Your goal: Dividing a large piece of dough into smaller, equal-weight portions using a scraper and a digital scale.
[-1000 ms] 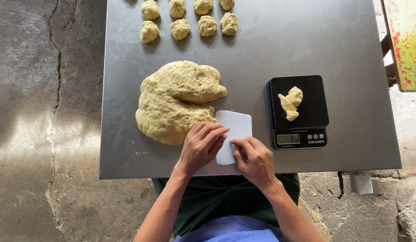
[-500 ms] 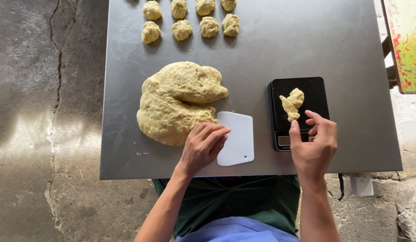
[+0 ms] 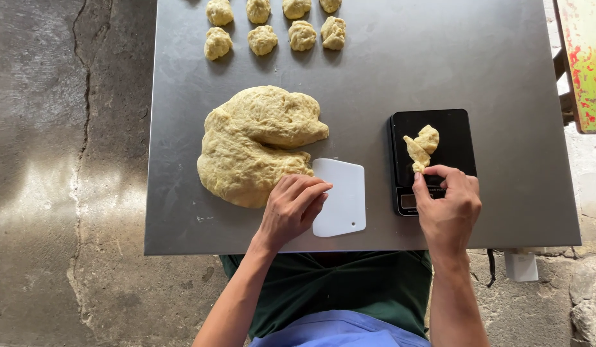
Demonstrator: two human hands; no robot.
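Hands work at the near desk (image 3: pixel 503 77) edge. Left hand (image 3: pixel 290 211) lies flat, fingers extended, on the scraper (image 3: pixel 341 196) and against the near rim of the dough mass (image 3: pixel 256 144); it grips nothing. Right hand (image 3: pixel 447 207) pinches the lower end of a dough piece (image 3: pixel 421 146) between thumb and fingertips; the piece rests on the scale (image 3: pixel 431 157). The piece appears soft, sticky and light: it likely stretches or tears if lifted by one end, so support from beneath at its middle seems better. The scraper looks stiff and thin. Farther off, dough balls (image 3: pixel 275 26) sit in rows, apart from each other.
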